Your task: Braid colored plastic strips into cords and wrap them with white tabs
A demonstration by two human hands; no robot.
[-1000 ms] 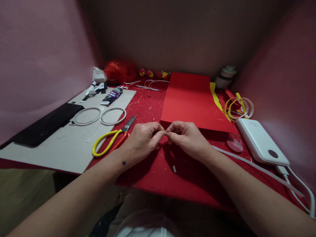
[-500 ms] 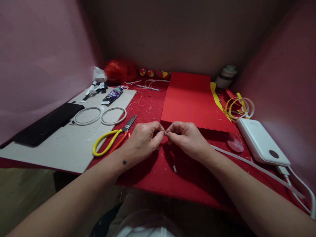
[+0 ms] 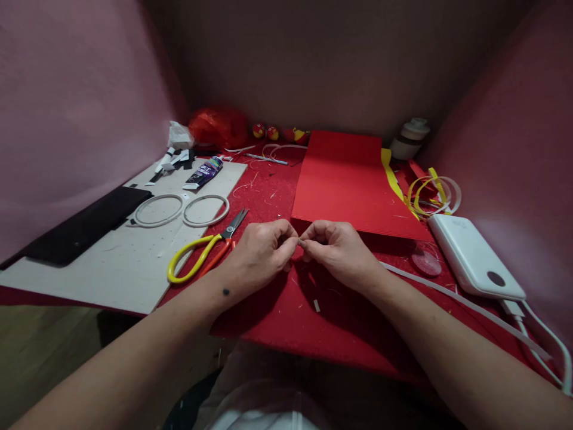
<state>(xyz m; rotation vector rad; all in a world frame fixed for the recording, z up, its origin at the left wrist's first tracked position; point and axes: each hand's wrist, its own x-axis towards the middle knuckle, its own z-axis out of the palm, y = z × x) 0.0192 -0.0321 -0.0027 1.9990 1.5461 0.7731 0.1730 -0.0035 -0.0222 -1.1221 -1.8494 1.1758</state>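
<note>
Over the red table cover [image 3: 277, 322], my left hand [image 3: 264, 251] and my right hand [image 3: 335, 251] meet fingertip to fingertip. Both are closed in a pinch, and whatever lies between the fingertips is too small to make out. Scissors [image 3: 215, 248] with one yellow and one orange handle lie partly open beside my left hand. Just beyond my hands is a bright red corrugated sheet [image 3: 344, 185]. A small white scrap [image 3: 317, 306] lies below my right hand. A long pale strip [image 3: 447, 294] runs under my right forearm toward the right.
On the left, a grey board [image 3: 111, 280] carries two pale rings [image 3: 206, 211], a purple tube [image 3: 204, 172] and a black flat case [image 3: 89, 227]. A white power bank [image 3: 477, 257] with a cable sits right, near coiled yellow strips [image 3: 416, 200]. A red bag [image 3: 219, 127] stands behind.
Almost nothing differs. Both hands stay pinched together at the same place, and the objects on the table lie as before.
</note>
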